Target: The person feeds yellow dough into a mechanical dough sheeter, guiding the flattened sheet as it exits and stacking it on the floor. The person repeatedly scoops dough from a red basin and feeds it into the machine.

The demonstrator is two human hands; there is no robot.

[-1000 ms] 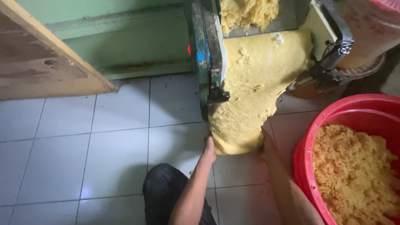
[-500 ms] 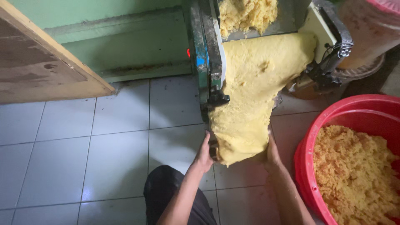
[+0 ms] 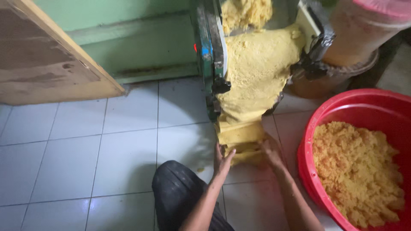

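Your left hand (image 3: 222,158) lies open against the left edge of the folded yellow dough sheet (image 3: 252,81), fingers spread and pointing up, and your right hand (image 3: 270,150) presses the sheet's right edge, so the two hands stand apart with the folds cupped between them. The sheet hangs from the green rolling machine (image 3: 209,51) and gathers in pleats at its foot, just above the white tiled floor (image 3: 107,162). Your dark-trousered knee (image 3: 180,192) sits below the machine, under your left forearm. To the right of the machine a red basin (image 3: 325,128) holds crumbly yellow dough (image 3: 359,171). Behind that, beside the machine's right end, stands a brownish tub (image 3: 355,38). Left of the machine a wooden board (image 3: 47,64) leans by the green wall.
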